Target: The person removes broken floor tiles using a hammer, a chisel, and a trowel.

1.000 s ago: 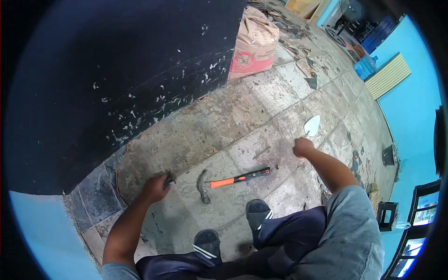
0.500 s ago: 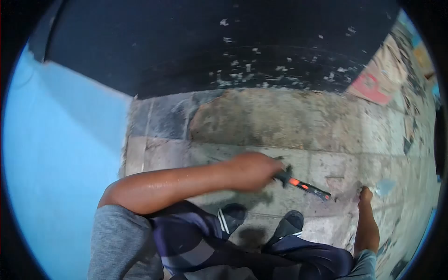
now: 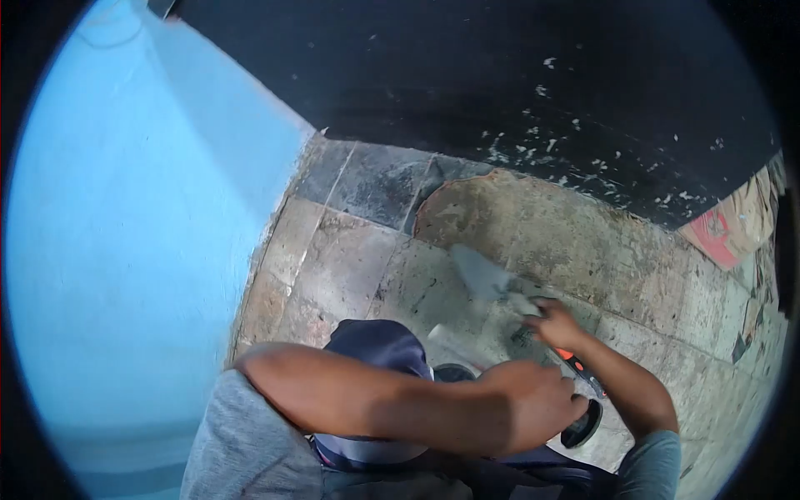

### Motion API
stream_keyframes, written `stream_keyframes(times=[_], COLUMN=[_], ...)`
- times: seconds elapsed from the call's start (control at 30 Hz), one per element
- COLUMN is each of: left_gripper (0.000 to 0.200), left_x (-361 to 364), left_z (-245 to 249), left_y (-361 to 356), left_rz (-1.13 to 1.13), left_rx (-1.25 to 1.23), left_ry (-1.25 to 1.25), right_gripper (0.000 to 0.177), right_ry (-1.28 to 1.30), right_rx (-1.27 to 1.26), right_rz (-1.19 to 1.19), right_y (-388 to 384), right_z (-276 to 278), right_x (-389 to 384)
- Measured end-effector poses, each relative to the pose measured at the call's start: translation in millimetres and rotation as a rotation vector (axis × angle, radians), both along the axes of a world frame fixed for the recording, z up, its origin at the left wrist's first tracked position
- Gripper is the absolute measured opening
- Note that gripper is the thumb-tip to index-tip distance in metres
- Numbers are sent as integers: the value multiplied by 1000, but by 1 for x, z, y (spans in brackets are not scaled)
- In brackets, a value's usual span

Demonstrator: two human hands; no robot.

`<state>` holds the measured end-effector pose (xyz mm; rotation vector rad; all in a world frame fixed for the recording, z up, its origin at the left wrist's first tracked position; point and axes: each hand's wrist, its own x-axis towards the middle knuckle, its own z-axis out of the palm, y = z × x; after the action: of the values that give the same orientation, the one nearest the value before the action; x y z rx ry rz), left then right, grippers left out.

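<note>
Head view, from where I stand: the step seems to be guiding one trowel over the tiled floor, gripped in the fingers of the right hand; next, I'd judge, calls for steadiness. The left hand has its fingers curled; I can't tell whether they hold anything. One hammer lies near the right hand, one bag beyond

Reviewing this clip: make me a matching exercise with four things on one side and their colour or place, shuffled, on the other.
1. trowel
2. hammer handle
3. sack
4. wall at picture left

A. tan and red
B. light blue
C. in the right hand
D. orange and black

Pairs: 1-C, 2-D, 3-A, 4-B
</note>
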<state>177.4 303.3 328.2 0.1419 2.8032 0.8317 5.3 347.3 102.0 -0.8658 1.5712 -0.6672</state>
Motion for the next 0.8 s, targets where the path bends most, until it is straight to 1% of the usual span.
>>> stream_keyframes(times=[0.03, 0.1, 0.13, 0.2, 0.23, 0.27, 0.3, 0.4, 0.5, 0.6, 0.67, 0.7, 0.73, 0.77, 0.8], left_gripper=[24, 25, 25, 25, 25, 25, 24, 25, 24, 24, 10, 7, 6, 6, 6], left_x=[-1, 2, 4, 6, 7, 8, 10, 16, 20, 15, 16, 16, 11, 2, -3], left_z=[-1, 1, 1, -1, -4, -7, -19, -16, -13, -17, -27, -34, -57, -91, -109], left_y=[-4, -12, -15, -15, -13, -8, 1, -2, -12, -11, 0, 8, 21, 34, 40], left_rz=[11, 20, 23, 30, 36, 42, 52, -37, -66, -37, 49, 93, 43, -8, -62], left_rx=[-25, -48, -58, -67, -62, -57, -64, 0, 92, 95, 31, -1, 111, 222, 329], left_ry=[-60, 39, 88, 96, 84, 71, 133, 96, -11, -54, 76, 139, 154, 170, 186], right_gripper=[47, 44, 41, 37, 35, 33, 29, 25, 27, 30, 29, 29, 29, 29, 30], right_ry=[-58, -186, -136, -160, -234, -309, -490, -628, -536, -536, -471, -440, -453, -465, -478], right_rx=[-15, 74, 44, 18, 19, 20, 112, 178, -49, 71, 72, 74, 112, 150, 184], right_rz=[22, 32, 80, 69, 12, -47, -262, -427, -677, -554, -390, -307, -319, -332, -345], right_y=[-19, -51, -65, -85, -91, -97, -102, -100, -82, -80, -76, -75, -75, -77, -82], right_z=[-8, -28, -32, -63, -95, -112, -86, -72, -69, -58, -65, -69, -71, -73, -73], right_x=[25, 74, 96, 129, 146, 160, 172, 185, 222, 214, 211, 210, 209, 207, 204])
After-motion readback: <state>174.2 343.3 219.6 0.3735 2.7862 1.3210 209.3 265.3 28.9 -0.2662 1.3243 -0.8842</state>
